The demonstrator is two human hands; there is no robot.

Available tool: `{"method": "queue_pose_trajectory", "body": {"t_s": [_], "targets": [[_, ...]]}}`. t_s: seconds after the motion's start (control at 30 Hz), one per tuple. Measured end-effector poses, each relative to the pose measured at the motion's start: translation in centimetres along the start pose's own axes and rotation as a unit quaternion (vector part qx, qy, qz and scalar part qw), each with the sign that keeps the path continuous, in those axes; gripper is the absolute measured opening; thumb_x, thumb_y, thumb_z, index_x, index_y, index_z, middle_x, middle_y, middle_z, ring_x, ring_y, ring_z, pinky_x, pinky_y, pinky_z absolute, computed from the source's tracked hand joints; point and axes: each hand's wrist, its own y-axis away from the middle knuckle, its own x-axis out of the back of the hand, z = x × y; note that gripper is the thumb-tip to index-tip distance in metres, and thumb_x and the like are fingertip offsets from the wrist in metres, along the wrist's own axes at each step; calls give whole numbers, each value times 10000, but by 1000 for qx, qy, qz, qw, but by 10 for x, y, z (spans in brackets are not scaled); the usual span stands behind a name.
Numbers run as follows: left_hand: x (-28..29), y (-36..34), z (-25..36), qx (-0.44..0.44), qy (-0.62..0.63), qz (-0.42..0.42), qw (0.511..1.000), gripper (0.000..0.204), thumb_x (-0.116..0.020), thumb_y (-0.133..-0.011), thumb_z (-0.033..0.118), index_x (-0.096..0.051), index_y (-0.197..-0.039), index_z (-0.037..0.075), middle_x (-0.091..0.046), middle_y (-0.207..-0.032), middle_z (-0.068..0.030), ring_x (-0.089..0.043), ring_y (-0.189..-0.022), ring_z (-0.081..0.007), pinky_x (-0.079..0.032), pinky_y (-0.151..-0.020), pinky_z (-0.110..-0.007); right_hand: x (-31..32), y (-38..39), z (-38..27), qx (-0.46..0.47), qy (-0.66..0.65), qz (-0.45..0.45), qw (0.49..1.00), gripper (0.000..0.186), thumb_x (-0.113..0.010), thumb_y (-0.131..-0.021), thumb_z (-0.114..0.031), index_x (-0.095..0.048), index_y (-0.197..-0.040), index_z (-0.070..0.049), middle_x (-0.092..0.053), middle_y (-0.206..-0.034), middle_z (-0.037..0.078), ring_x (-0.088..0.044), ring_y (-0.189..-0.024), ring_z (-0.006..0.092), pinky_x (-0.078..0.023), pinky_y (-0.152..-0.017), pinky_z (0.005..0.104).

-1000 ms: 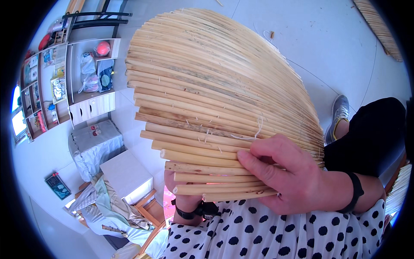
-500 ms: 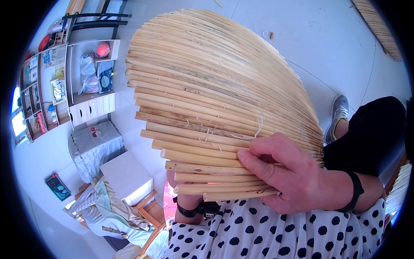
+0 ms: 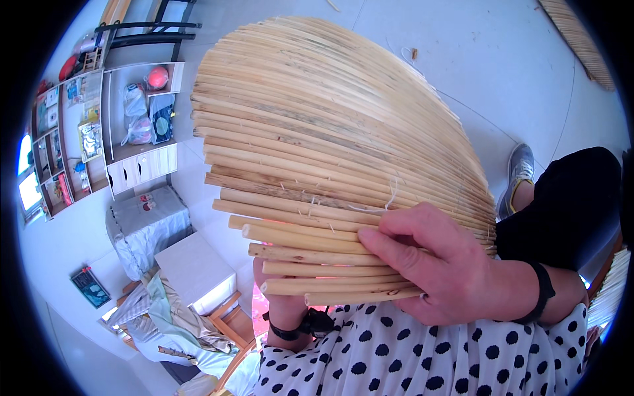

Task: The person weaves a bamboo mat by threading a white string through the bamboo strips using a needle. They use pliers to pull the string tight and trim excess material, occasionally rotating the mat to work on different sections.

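Observation:
A broad mat of pale reed stalks (image 3: 337, 112), stitched with white thread (image 3: 393, 191), spreads in front of me, its near stalk ends slightly apart. My right hand (image 3: 429, 261) is closed on the stalks at the near right edge, thumb on top, fingers curled. My left hand (image 3: 284, 303) is mostly hidden under the mat's lower left end; its fingers are out of sight. Behind the stalks a pink patterned thing (image 3: 261, 307) shows above my polka-dot clothing (image 3: 429, 356).
Left are shelves (image 3: 135, 152) with bags, a covered box (image 3: 148, 221), a pale cabinet (image 3: 191, 264), a wooden chair (image 3: 231, 323) with cloths. Another reed mat (image 3: 574, 46) lies upper right on the tiled floor (image 3: 502, 72). My leg (image 3: 568, 198) and shoe (image 3: 518, 168) are at right.
The mat and my right hand have shifted slightly to the left and up, and more pink shows between the near stalks. My grip looks the same.

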Motion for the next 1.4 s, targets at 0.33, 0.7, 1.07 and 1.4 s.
{"method": "queue_pose_trajectory", "body": {"t_s": [0.33,0.7,1.07,1.4], "targets": [[-4,5,-14,-36,-34,37,998,330,-700,-794,344,-647,-942,54,-639,-901,-105,-608,-786,-297,-472,-660,-381,5,0,-2,7,3,-4,1000,569,-680,-601,68,-545,-1146,157,-515,-1059,212,-576,-899,340,-514,-765,389],[-10,2,-8,11,60,70,996,419,-687,-819,341,-589,-1066,17,-620,-998,-118,-620,-869,-266,-493,-741,-379,2,-1,-2,-1,2,-9,1000,583,-680,-593,60,-544,-1150,163,-508,-1068,214,-565,-909,348,-509,-773,387],[-13,-5,0,33,99,73,992,448,-731,-781,356,-601,-1030,6,-624,-980,-116,-627,-849,-239,-506,-721,-355,-1,1,5,20,32,16,999,691,-702,-515,-1,-587,-1187,110,-542,-1064,186,-561,-775,263,-503,-640,320],[-16,-7,0,6,82,92,992,411,-736,-769,359,-623,-989,32,-634,-941,-116,-626,-803,-265,-496,-683,-369,5,0,-3,-7,-6,-15,1000,609,-662,-563,62,-543,-1152,157,-500,-1073,218,-558,-931,364,-508,-791,401]]}}
